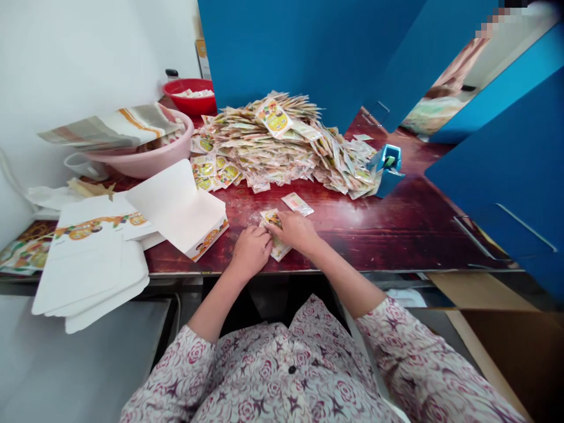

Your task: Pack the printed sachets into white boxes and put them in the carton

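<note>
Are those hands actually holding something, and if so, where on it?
The right hand has fingers across the middle of one or more small packets, the left hand at their left side. Whether gripped or only pressed down cannot be told.

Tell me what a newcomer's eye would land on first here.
Probably the big heap of small printed packets, spread across the middle of the dark red table against the blue panels. Next, perhaps, the open white box left of the hands, with flat white cartons stacked beyond it at the table's left edge, and the pink basin behind them.
</note>
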### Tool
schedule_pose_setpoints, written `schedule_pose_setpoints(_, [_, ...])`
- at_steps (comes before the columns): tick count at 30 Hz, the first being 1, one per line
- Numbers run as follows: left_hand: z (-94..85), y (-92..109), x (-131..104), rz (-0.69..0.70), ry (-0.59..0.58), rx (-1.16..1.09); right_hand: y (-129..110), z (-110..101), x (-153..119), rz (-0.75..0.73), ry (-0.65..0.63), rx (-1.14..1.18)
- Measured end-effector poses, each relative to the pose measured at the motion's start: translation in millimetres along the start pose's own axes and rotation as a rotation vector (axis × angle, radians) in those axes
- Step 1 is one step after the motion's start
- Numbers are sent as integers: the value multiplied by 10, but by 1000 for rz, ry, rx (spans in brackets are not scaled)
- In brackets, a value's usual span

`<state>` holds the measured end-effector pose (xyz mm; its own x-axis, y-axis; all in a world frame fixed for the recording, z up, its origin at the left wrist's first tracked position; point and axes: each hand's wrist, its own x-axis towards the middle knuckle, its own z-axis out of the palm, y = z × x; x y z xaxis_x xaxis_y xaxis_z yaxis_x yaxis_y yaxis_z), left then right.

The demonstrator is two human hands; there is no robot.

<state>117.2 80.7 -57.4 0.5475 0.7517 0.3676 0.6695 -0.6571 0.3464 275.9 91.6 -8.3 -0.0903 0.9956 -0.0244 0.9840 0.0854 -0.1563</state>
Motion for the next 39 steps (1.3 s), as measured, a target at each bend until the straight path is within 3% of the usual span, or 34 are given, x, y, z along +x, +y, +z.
schedule_pose_setpoints(6, [-6,-6,-19,-1,5,-14,35,-2,147,-1,-27,-58])
schedule_pose_setpoints(13, [-27,1,-10,-5,-19,-8,394,15,131,16,113,242])
schedule_pose_setpoints(19, [-27,-3,-17,-10,-27,-16,347,113,-85,-140,-12,188])
schedule_pose_setpoints(25, [-4,-12,-9,-27,-24,-32,390,148,-20,-24,60,218])
schedule_pose_setpoints(28, [-85,20,-12,-75,67,-49,384,113,-21,40,149,359])
schedule_pose_setpoints(32, [-307,89,-80,-85,269,-24,147,41,-226,-205,78,549])
schedule_pose_setpoints(36, [-420,37,-247,-31,92,-51,-70,15,-423,-400,-51,659])
schedule_pose_setpoints(39, [-401,-38,-382,-89,18,-122,10,26,-358,-358,-120,786])
